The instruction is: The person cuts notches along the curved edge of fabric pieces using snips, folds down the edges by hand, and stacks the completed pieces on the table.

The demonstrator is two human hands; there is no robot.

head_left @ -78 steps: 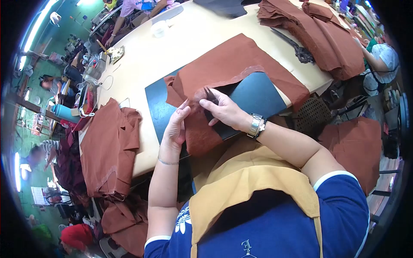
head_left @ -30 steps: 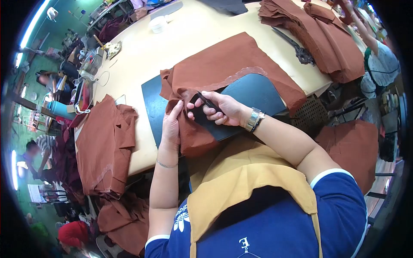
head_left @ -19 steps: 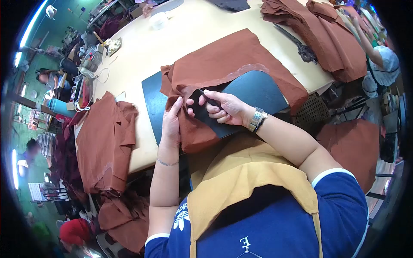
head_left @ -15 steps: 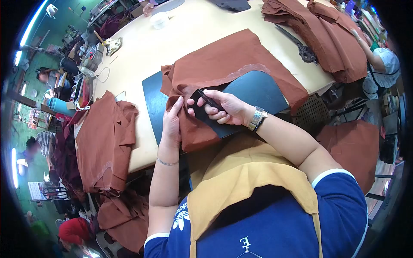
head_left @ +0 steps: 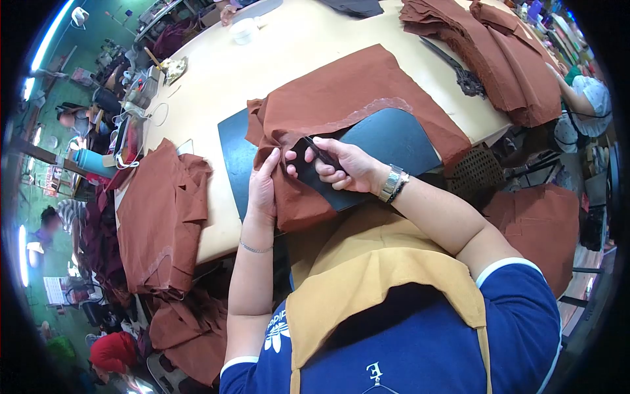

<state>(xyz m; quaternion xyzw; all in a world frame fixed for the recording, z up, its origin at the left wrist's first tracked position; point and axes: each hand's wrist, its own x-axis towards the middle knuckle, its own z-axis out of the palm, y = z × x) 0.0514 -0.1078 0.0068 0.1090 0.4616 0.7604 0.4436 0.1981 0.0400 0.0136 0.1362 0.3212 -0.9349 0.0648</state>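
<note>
The right hand [head_left: 348, 169] curls closed round a dark tool [head_left: 321, 153], its long axis slanting away and leftward — toward the brown cloth [head_left: 335, 88] over the dark board [head_left: 397, 141], whose gathered fold the left hand [head_left: 263, 189] (the nearer one) pinches.

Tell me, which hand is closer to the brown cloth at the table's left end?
The left hand. It grips the middle cloth, with blue mat and table between it and the left-end brown cloth. The right hand, holding a dark tool, is farther away.
</note>
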